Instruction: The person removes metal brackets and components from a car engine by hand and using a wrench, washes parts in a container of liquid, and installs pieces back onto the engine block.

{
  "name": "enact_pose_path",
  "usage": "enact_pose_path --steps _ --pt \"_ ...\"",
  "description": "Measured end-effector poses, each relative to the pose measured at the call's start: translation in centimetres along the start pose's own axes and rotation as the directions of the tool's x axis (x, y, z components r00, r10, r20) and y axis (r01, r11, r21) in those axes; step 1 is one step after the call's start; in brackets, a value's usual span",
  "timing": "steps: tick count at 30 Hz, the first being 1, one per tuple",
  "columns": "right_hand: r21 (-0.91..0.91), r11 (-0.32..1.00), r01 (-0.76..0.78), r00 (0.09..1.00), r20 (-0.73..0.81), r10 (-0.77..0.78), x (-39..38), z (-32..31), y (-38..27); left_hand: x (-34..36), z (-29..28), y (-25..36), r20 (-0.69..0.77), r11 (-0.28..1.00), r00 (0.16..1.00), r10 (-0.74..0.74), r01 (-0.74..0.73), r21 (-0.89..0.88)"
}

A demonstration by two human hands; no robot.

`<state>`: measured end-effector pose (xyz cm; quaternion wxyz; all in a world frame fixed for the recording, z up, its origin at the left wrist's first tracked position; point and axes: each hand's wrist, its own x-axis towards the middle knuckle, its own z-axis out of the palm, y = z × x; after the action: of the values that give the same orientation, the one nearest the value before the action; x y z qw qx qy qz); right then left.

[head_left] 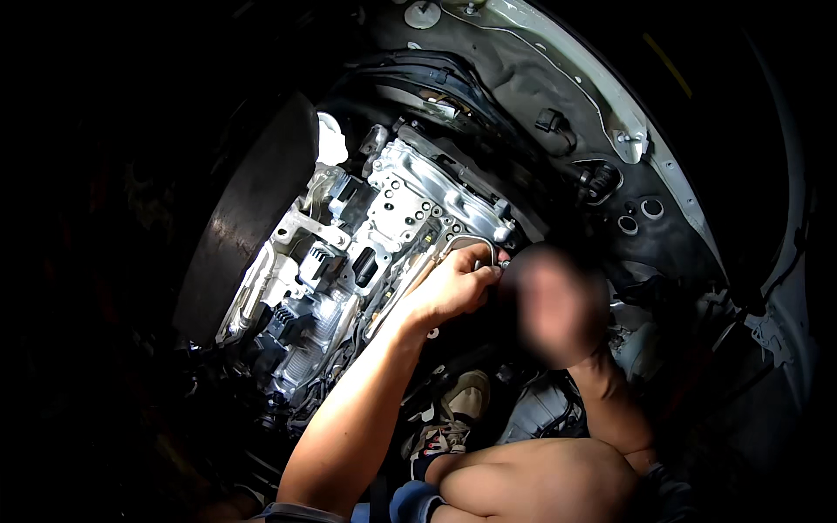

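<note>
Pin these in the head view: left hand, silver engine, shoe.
Left hand (456,286): head view, on the back of the hand.
Silver engine (403,207): head view, on the bright metal face with round holes.
Shoe (466,397): head view, on the tan toe.

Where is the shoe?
In the head view, the shoe is low, slightly right of centre, right of the left forearm and just above the bare leg in the picture.

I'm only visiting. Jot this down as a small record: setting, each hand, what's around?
Setting: dim engine bay, engine brightly lit
Left hand: curled at the engine's edge, by a bent tube; grip unclear
Right hand: blurred; grip unclear
Left of engine: dark panel
Lower down: shoe, bare knee
</note>
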<state>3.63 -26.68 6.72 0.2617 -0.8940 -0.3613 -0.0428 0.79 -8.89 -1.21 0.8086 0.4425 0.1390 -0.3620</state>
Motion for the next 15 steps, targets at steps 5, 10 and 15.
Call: enact_pose_path --steps 5,10,15 --pt "-0.026 0.999 -0.041 0.996 -0.081 0.038 -2.3 1.6 -1.4 -0.2 0.9 -0.8 -0.168 0.999 0.985 0.046 -0.048 -0.007" --pt "0.03 0.98 -0.196 0.979 -0.051 0.198 -4.0 1.7 -3.1 1.2 3.7 -1.1 -0.329 0.99 0.941 0.084 -0.116 -0.078" --pt "-0.037 0.982 -0.188 0.982 -0.011 0.187 -7.1 5.0 -3.7 -0.4 3.5 -2.3 -0.321 0.938 0.94 0.112 -0.207 -0.277"
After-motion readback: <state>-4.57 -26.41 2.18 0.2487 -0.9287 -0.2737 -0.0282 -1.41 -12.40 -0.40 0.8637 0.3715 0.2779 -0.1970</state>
